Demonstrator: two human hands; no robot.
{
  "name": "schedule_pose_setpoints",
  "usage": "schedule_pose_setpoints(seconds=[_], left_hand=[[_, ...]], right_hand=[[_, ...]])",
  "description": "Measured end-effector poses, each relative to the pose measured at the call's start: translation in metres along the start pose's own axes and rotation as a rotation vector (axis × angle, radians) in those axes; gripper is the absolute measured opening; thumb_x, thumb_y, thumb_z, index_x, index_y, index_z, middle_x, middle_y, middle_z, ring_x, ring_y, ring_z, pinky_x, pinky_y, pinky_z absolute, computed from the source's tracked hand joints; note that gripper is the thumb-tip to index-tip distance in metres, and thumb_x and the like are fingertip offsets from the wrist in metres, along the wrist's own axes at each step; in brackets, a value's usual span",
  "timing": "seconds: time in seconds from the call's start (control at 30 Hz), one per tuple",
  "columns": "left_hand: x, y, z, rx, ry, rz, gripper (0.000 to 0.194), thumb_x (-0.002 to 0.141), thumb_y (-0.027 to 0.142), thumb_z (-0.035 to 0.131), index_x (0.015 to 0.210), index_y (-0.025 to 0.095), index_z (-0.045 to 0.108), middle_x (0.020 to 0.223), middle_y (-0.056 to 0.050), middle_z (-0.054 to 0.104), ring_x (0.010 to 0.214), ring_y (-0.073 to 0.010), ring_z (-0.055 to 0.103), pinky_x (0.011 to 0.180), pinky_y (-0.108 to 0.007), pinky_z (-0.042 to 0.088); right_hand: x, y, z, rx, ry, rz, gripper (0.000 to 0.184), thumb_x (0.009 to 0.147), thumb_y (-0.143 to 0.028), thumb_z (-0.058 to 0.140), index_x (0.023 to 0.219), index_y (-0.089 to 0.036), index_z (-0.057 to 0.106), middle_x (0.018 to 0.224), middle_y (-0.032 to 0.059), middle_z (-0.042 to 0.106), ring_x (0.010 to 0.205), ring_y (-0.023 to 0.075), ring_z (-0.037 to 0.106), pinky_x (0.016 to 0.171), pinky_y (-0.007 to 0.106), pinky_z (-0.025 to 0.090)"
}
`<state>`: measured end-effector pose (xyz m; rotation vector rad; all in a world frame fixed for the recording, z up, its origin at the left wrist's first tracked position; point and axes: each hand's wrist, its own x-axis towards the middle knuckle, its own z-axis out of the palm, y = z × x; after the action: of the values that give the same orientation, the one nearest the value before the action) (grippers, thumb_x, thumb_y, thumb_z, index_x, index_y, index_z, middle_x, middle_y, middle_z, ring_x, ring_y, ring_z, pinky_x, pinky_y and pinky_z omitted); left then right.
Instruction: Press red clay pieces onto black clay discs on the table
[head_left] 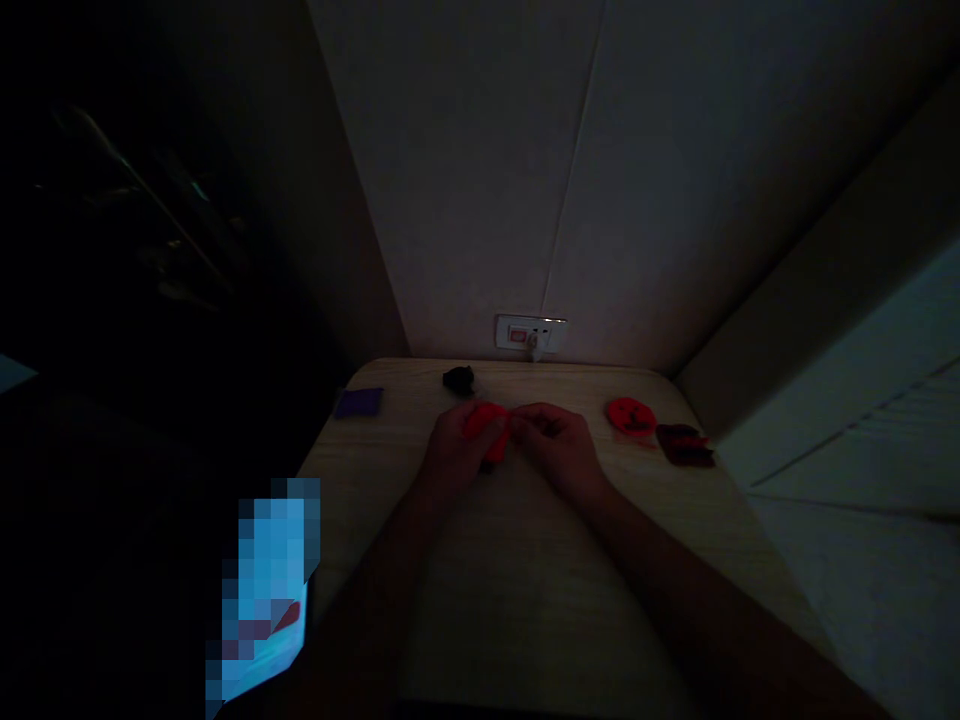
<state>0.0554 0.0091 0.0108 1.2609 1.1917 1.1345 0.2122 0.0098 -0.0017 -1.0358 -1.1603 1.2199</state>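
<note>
A soft-looking, bright red piece (496, 446) is held just above the wooden table, its exact kind too dark to make out. My left hand (454, 448) wraps around it from the left, with the thumb lying across its front. At its right edge, the fingertips of my right hand (559, 445) are pinched together against it. A small dark bit shows under its lower end. Behind my left hand lies a black lump (459, 379). To the right is a red disc (631, 416) with dark marks like a face.
Beside the disc lies a dark red and black piece (684, 445). A purple packet (359, 402) is at the table's (525, 600) back left. A wall socket (531, 333) holds a plug. At lower left a lit screen (274, 560) is partly blurred. The room is dim.
</note>
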Motion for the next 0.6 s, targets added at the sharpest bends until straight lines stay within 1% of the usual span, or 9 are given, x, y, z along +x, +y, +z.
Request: schedule_pose_setpoints(seconds=[0.1, 0.27, 0.33, 0.43, 0.5, 0.6], left_hand=[[-0.0003, 0.0010, -0.0004, -0.006, -0.008, -0.002, 0.032, 0.080, 0.047, 0.073, 0.091, 0.017, 0.068, 0.074, -0.001, 0.067, 0.058, -0.0140, 0.058, 0.046, -0.022, 0.044], [0.0004, 0.0030, 0.0001, 0.032, 0.004, 0.023, 0.030, 0.080, 0.045, 0.072, 0.087, 0.016, 0.068, 0.070, 0.000, 0.066, 0.058, -0.0130, 0.058, 0.048, -0.021, 0.045], [0.0010, 0.0032, -0.0004, 0.059, 0.029, 0.047, 0.029, 0.079, 0.043, 0.073, 0.086, 0.015, 0.069, 0.070, 0.000, 0.066, 0.058, -0.0125, 0.057, 0.049, -0.021, 0.045], [0.0009, 0.0036, -0.0020, 0.100, 0.066, 0.067, 0.024, 0.076, 0.037, 0.075, 0.083, 0.015, 0.069, 0.070, 0.001, 0.066, 0.059, -0.0120, 0.057, 0.051, -0.021, 0.045], [-0.0002, 0.0045, -0.0026, 0.104, 0.064, 0.061, 0.021, 0.074, 0.035, 0.076, 0.080, 0.016, 0.069, 0.067, 0.001, 0.066, 0.057, -0.0116, 0.057, 0.050, -0.021, 0.044], [-0.0010, 0.0063, -0.0023, 0.025, 0.038, 0.027, 0.022, 0.073, 0.035, 0.077, 0.078, 0.016, 0.069, 0.062, 0.002, 0.064, 0.052, -0.0107, 0.055, 0.048, -0.021, 0.041]], right_hand=[[0.0008, 0.0004, -0.0012, 0.003, -0.043, 0.019, 0.024, 0.069, -0.041, 0.085, 0.081, -0.021, 0.079, 0.072, 0.0031, 0.076, 0.066, 0.0176, 0.067, 0.065, 0.030, 0.054], [0.0019, 0.0041, -0.0051, -0.040, -0.052, -0.038, 0.026, 0.074, -0.044, 0.084, 0.079, -0.020, 0.077, 0.068, 0.0024, 0.073, 0.061, 0.0154, 0.064, 0.059, 0.027, 0.050], [0.0001, 0.0036, -0.0050, -0.101, -0.052, -0.082, 0.025, 0.077, -0.044, 0.081, 0.081, -0.020, 0.076, 0.069, 0.0022, 0.072, 0.061, 0.0154, 0.064, 0.058, 0.026, 0.050], [-0.0042, 0.0005, -0.0024, -0.207, -0.070, -0.167, 0.024, 0.085, -0.043, 0.074, 0.087, -0.020, 0.074, 0.075, 0.0027, 0.072, 0.067, 0.0163, 0.065, 0.063, 0.028, 0.051], [-0.0058, -0.0011, -0.0007, -0.243, -0.067, -0.208, 0.023, 0.088, -0.042, 0.070, 0.089, -0.020, 0.071, 0.078, 0.0028, 0.071, 0.070, 0.0165, 0.064, 0.065, 0.028, 0.052], [-0.0032, -0.0006, -0.0019, -0.245, -0.025, -0.213, 0.023, 0.090, -0.042, 0.066, 0.089, -0.020, 0.067, 0.074, 0.0014, 0.068, 0.067, 0.0162, 0.062, 0.063, 0.028, 0.050]])
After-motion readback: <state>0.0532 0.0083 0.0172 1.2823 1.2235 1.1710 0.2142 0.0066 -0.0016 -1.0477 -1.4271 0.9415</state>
